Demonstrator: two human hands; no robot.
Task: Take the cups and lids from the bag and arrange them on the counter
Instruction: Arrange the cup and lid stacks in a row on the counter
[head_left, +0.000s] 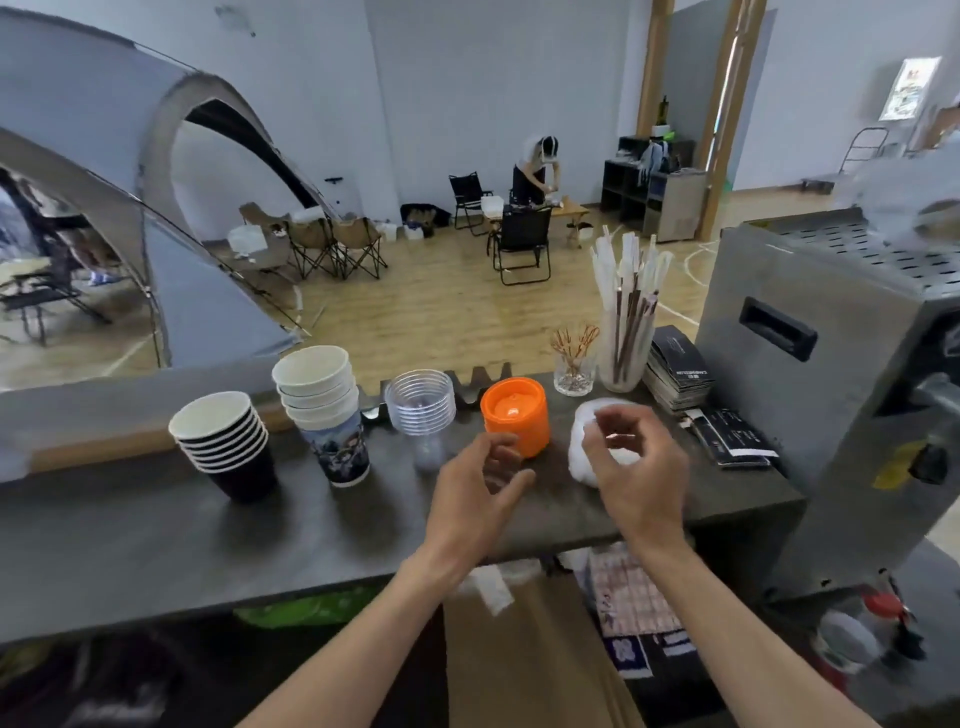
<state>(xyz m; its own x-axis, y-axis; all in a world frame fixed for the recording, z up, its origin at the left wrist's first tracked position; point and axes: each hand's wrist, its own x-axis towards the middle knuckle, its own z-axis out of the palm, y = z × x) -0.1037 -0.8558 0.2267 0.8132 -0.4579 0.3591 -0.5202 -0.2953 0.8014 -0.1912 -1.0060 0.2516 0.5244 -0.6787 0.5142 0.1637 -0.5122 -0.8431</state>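
Five stacks stand in a row on the dark counter (156, 545): black paper cups (223, 441), printed white paper cups (324, 410), clear plastic cups (421, 408), orange lids (516, 415) and white lids (584, 457). My left hand (483, 486) hovers just in front of the orange lids, fingers loosely curled and holding nothing. My right hand (636, 457) hangs over the white lids and hides part of them; its fingers are loosely curled and nothing shows in them. The brown paper bag (524, 654) stands below the counter's front edge.
A steel machine (831, 364) fills the counter's right end. Behind the stacks are a jar of wrapped straws (623, 332), a glass of stir sticks (574, 364) and dark packets (675, 364). A raised ledge runs along the counter's back left. A person stands far off in the room.
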